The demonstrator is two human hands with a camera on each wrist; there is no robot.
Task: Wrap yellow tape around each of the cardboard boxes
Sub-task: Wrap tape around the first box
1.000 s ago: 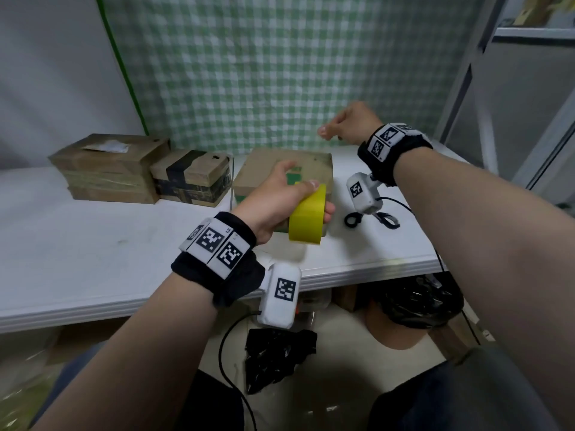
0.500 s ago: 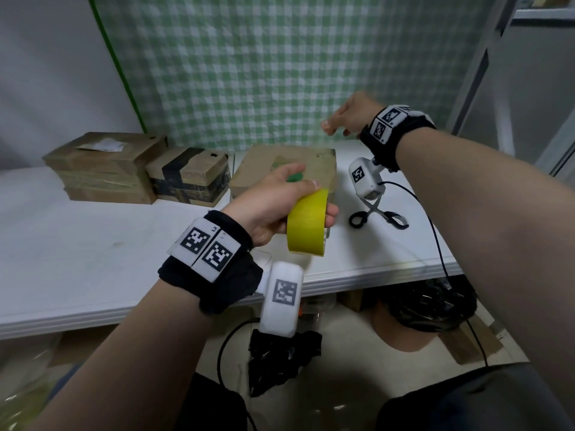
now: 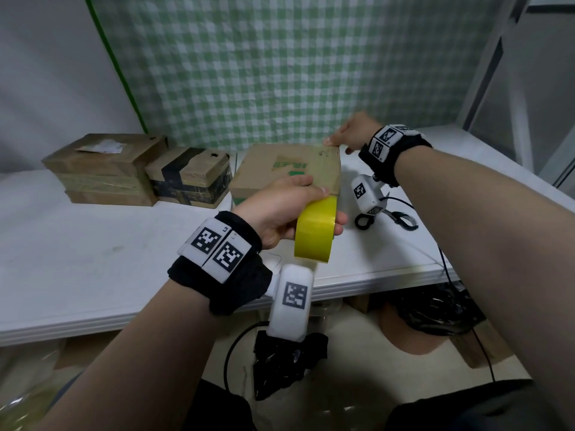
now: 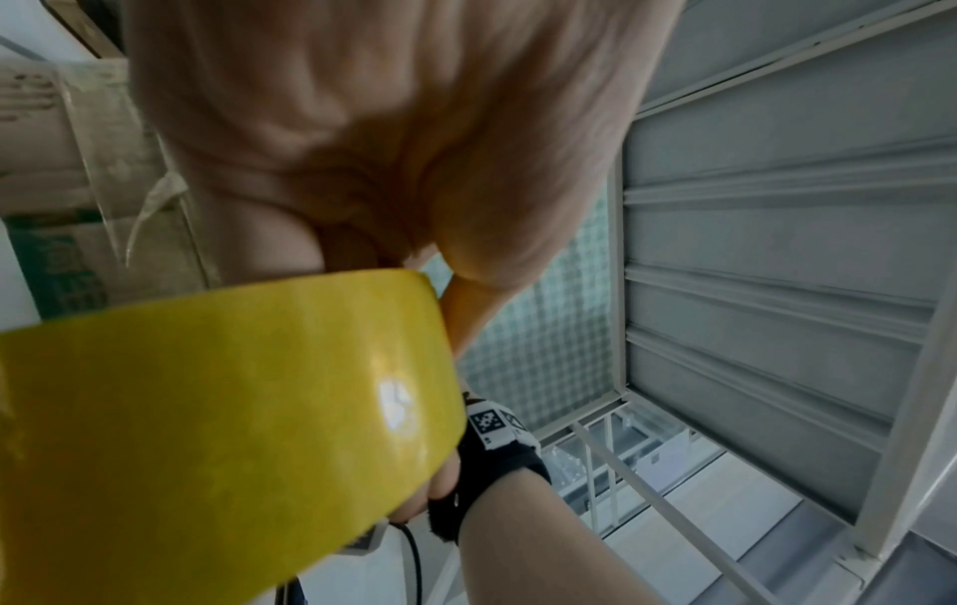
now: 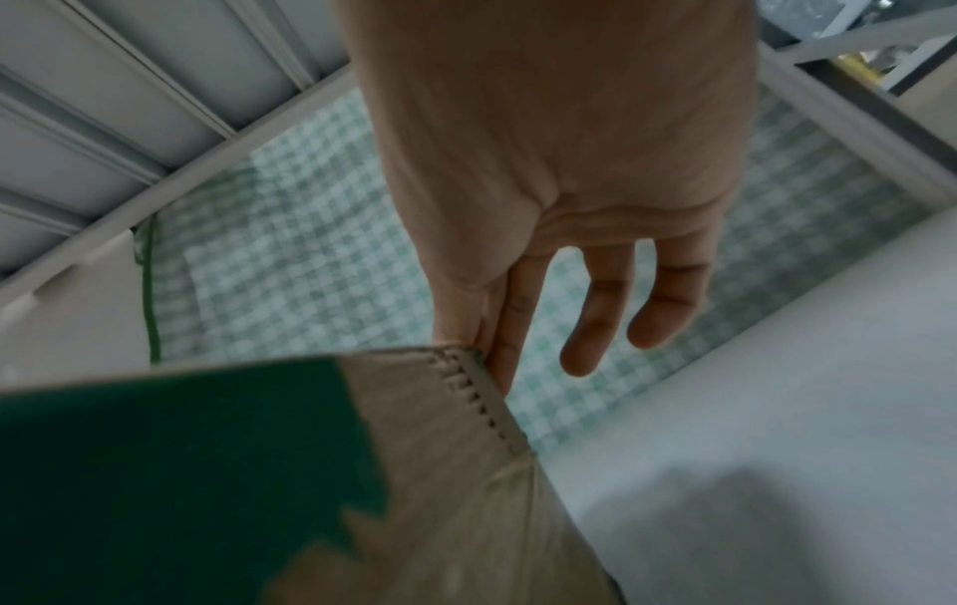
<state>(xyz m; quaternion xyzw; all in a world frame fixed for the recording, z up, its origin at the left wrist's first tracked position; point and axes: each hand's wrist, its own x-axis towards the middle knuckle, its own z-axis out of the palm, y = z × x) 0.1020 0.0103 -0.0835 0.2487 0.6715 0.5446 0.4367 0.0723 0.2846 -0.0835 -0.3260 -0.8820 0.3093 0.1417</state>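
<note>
A: Where is the box?
B: The cardboard box (image 3: 286,169) sits on the white table (image 3: 93,244). The right hand (image 3: 351,135) pinches its far corner.
A: And the tape?
B: The left hand (image 3: 280,206) grips the yellow tape (image 3: 315,231), hiding the box's front.

We see a white table (image 3: 93,259) backed by a green-checked cloth (image 3: 280,73) hanging on the far wall. On the table's right part lie black-handled scissors (image 3: 385,217). Under the table, near us, sit a crumpled black bag (image 3: 289,365) and a tangle of black cables (image 3: 435,312). A pale metal frame (image 3: 485,57) stands at far right.
</note>
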